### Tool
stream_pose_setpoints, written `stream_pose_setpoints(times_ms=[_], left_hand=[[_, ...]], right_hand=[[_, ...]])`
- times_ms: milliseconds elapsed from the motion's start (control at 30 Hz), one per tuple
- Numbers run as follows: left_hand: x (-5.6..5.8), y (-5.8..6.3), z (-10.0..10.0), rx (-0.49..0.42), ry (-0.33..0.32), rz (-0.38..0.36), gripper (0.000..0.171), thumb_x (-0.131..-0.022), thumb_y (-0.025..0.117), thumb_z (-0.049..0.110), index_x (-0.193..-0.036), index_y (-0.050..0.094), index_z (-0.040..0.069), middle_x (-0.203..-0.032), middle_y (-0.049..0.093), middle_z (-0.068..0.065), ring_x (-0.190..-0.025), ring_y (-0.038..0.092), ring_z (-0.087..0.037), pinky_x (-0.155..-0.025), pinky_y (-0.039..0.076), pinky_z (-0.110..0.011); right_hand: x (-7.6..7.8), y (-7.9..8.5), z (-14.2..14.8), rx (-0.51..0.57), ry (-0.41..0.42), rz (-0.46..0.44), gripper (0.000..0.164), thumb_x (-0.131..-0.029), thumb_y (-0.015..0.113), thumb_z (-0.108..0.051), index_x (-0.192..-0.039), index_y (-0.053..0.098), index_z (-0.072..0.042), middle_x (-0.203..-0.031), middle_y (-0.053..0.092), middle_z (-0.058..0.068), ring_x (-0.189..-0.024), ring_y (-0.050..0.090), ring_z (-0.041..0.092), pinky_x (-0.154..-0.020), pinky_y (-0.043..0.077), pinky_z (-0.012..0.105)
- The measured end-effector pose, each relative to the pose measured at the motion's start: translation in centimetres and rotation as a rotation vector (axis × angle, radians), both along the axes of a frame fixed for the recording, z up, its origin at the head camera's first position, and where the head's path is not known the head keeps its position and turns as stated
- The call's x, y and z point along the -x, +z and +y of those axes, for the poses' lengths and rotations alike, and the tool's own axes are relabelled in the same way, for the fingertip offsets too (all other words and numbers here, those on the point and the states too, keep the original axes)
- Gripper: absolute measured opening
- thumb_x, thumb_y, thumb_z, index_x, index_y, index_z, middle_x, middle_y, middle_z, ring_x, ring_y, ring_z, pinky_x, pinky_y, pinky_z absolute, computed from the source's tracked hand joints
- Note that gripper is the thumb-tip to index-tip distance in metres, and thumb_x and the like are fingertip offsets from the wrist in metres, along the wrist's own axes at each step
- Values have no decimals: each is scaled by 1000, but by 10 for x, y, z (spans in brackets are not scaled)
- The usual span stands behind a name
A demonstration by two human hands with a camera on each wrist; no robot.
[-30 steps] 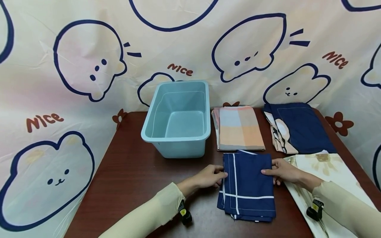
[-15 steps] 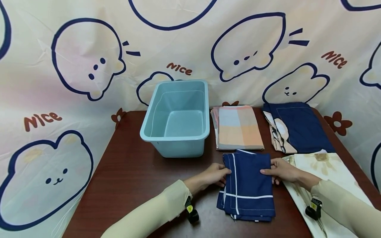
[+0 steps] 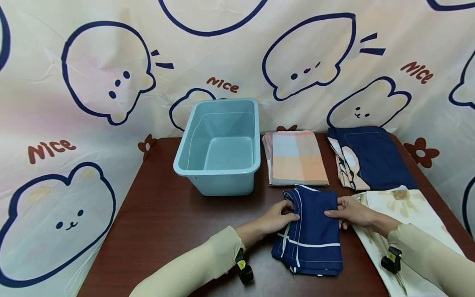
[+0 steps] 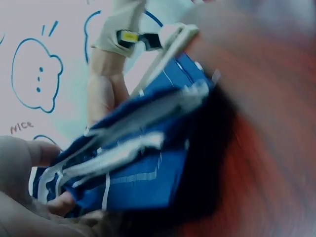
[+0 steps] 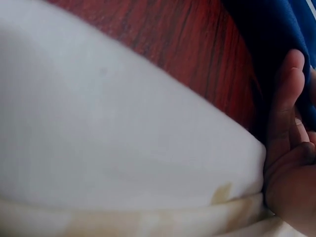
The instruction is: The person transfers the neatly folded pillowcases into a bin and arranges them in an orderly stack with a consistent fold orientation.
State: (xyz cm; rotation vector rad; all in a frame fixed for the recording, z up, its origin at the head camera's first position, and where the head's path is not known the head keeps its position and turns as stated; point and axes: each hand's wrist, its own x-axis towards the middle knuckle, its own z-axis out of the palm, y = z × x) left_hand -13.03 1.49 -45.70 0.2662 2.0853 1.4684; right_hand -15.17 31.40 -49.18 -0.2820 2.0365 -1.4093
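A folded navy cloth with white stripes (image 3: 319,229) lies near the table's front, layered several times. My left hand (image 3: 276,217) pinches its left edge between thumb and fingers, and that edge is raised and curls toward the right. In the left wrist view the layers of the navy cloth (image 4: 138,182) part along the side, partly blurred. On the opposite edge, my right hand (image 3: 354,212) holds the cloth with the thumb on top and the other fingers at the side and underneath. The right wrist view catches only part of the right hand (image 5: 289,143) beside the navy fabric.
Behind the cloth stand a light blue plastic tub (image 3: 219,183) and a folded orange-and-grey checked cloth (image 3: 298,161). Another folded navy cloth (image 3: 384,159) with a printed edge is at the back right. A white flowered cloth (image 3: 419,231) lies under my right forearm.
My left hand has moved right and slightly up, lifting the left edge of the navy cloth and curling it inward. My right hand stays at the right edge.
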Motion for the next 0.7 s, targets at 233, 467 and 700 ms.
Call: stream_pose_setpoints(times_ms=[233,467,700], left_hand=[[-1,-3,1,-202,205,-257,47,-90,69,15,-126,44,1,-115,64,-13,-97,66,-17,-86,54,-28],[8,-12,-8,-216,119,-304,28,-91,71,10,-117,69,-1,-102,77,-13,-83,73,-12,-79,60,-27],[15,-14,-17,-129,21,-249,22,-91,73,9,-111,72,0,-99,78,-15,-76,71,-10,-73,58,-25]], right_hand=[[1,1,2,11,29,-9,44,-100,64,-20,-126,57,14,-76,76,2,-60,68,9,-60,60,31],[1,3,8,90,84,-87,72,-98,65,-15,-149,28,19,-125,73,6,-101,74,17,-74,61,32],[0,2,8,98,126,8,46,-100,62,-12,-133,49,18,-102,78,1,-83,73,12,-66,60,30]])
